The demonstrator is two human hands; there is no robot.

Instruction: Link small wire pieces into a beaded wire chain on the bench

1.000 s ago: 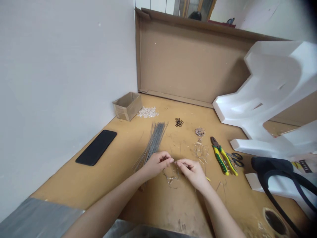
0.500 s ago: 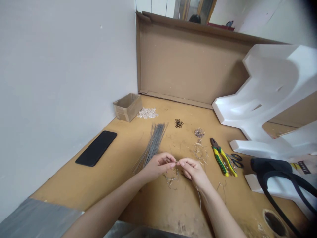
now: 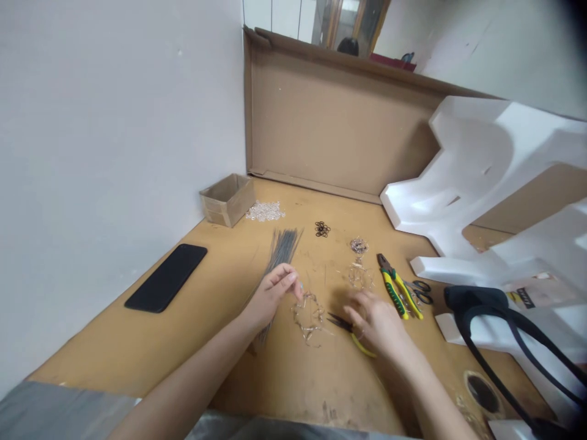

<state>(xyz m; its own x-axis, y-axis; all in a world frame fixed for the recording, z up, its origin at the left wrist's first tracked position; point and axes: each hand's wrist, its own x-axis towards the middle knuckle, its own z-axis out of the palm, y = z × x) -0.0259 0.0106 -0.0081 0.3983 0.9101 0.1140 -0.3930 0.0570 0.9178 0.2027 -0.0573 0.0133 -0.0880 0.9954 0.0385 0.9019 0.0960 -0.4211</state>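
- left hand (image 3: 274,293), centre of frame: thumb and fingertips drawn close together; whether wire is pinched there, cannot tell.
- straight grey wires (image 3: 286,244), centre: loose bundle, partly behind that hand, apparently unworked.
- wire ring (image 3: 309,328), one, lower centre: thin, silvery, irregular, with small bends; outline seems largely formed, but stray ends jut out, so some finishing appears left.
- slim pliers (image 3: 343,324), lower right of centre: dark-tipped, yellow-handled, tips towards the wire ring.
- bent wire cluster (image 3: 360,272), right of centre: seemingly worked already.
- right hand (image 3: 381,324), lower right: fingers curled over the slim pliers; grip cannot be confirmed.
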